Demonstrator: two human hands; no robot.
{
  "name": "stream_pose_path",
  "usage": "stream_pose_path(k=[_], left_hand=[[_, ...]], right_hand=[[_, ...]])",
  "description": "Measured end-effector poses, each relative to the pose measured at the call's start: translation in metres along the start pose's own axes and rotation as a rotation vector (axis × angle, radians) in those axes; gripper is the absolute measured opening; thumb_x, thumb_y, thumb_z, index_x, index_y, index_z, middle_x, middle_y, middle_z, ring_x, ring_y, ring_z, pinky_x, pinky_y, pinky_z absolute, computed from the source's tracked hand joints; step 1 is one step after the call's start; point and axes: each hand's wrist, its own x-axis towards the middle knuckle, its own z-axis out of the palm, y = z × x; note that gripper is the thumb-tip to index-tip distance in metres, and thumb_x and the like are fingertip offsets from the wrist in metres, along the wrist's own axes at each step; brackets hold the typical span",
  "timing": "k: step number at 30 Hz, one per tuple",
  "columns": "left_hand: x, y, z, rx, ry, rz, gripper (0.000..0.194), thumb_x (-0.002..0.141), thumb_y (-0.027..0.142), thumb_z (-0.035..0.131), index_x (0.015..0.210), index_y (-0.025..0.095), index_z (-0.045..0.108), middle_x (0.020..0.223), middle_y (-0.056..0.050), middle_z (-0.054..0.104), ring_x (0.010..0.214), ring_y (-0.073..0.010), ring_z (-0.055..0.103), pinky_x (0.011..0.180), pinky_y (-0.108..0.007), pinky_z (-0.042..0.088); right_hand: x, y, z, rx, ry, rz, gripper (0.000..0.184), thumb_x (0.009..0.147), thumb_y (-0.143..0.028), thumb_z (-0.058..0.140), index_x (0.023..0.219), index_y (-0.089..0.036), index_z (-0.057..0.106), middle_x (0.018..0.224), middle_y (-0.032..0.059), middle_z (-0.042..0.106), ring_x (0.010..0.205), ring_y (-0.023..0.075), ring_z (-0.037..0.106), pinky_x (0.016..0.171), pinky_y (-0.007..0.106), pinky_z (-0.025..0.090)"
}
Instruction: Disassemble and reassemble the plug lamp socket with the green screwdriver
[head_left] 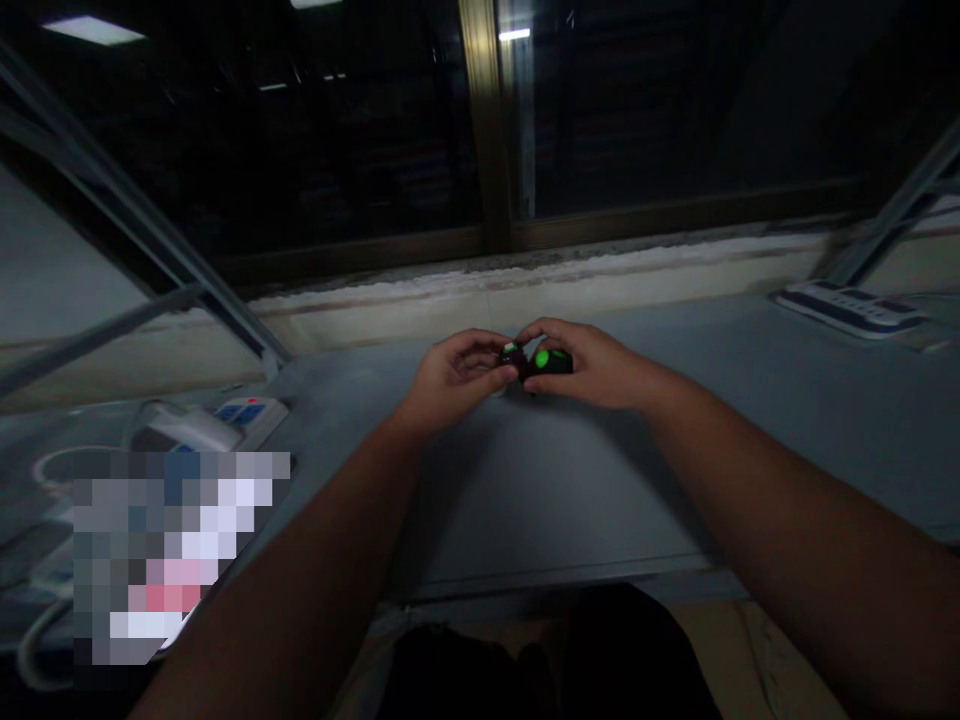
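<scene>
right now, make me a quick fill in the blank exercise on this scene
1. The right hand holds a dark thing with bright ____ spots.
2. The power strip on the left shows a small ____ light.
3. Another power strip lies on the table, to the person's ____.

Missing words: green; red; right.

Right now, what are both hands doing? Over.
Left hand, right hand: gripping a dark, green-spotted object, possibly two pieces. Power strip far right, away from hands.

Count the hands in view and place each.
2: the left hand, pinching a dark part with a pale-green top, and the right hand, beside it, gripping a black part with green spots.
</scene>
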Motion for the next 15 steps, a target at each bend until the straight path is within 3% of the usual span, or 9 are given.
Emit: stream_pose_path(k=[4, 7, 11, 15], left_hand=[[-0.0010, 0.0012, 0.0032, -0.033, 0.001, -0.106, 0.046, 0.073, 0.035, 0.086, 0.108, 0.013, 0.065, 0.088, -0.005, 0.071, 0.077, -0.0141, 0.070, 0.074, -0.027, 0.058], [-0.0015, 0.0033, 0.0048, -0.062, -0.009, -0.174, 0.049, 0.077, 0.040, 0.082, 0.114, 0.013, 0.064, 0.094, -0.007, 0.072, 0.075, -0.0149, 0.072, 0.074, -0.029, 0.061], [-0.0012, 0.0047, 0.0055, -0.052, -0.035, -0.114, 0.044, 0.080, 0.040, 0.079, 0.115, 0.015, 0.068, 0.123, -0.012, 0.066, 0.083, -0.0155, 0.072, 0.072, -0.028, 0.063], [-0.0020, 0.0061, 0.0067, -0.047, -0.087, -0.084, 0.033, 0.081, 0.036, 0.078, 0.103, 0.012, 0.072, 0.124, -0.014, 0.065, 0.090, -0.0172, 0.072, 0.076, -0.028, 0.063]], right_hand=[[0.0011, 0.0012, 0.0003, 0.004, -0.039, -0.006, 0.036, 0.082, -0.029, 0.070, 0.116, -0.019, 0.063, 0.106, 0.0062, 0.071, 0.091, 0.0202, 0.065, 0.079, 0.030, 0.050], [0.0018, 0.0021, 0.0007, 0.004, -0.107, 0.030, 0.026, 0.084, -0.024, 0.064, 0.109, -0.017, 0.066, 0.095, 0.0051, 0.072, 0.085, 0.0196, 0.066, 0.076, 0.030, 0.050], [0.0003, 0.0032, 0.0011, 0.091, -0.170, 0.076, 0.032, 0.086, -0.021, 0.058, 0.117, -0.018, 0.065, 0.094, 0.0039, 0.072, 0.076, 0.0161, 0.066, 0.068, 0.028, 0.050], [-0.0050, 0.0033, -0.0022, 0.048, -0.170, 0.108, 0.031, 0.087, -0.021, 0.058, 0.118, -0.018, 0.064, 0.089, 0.0033, 0.071, 0.071, 0.0144, 0.065, 0.064, 0.025, 0.049]])
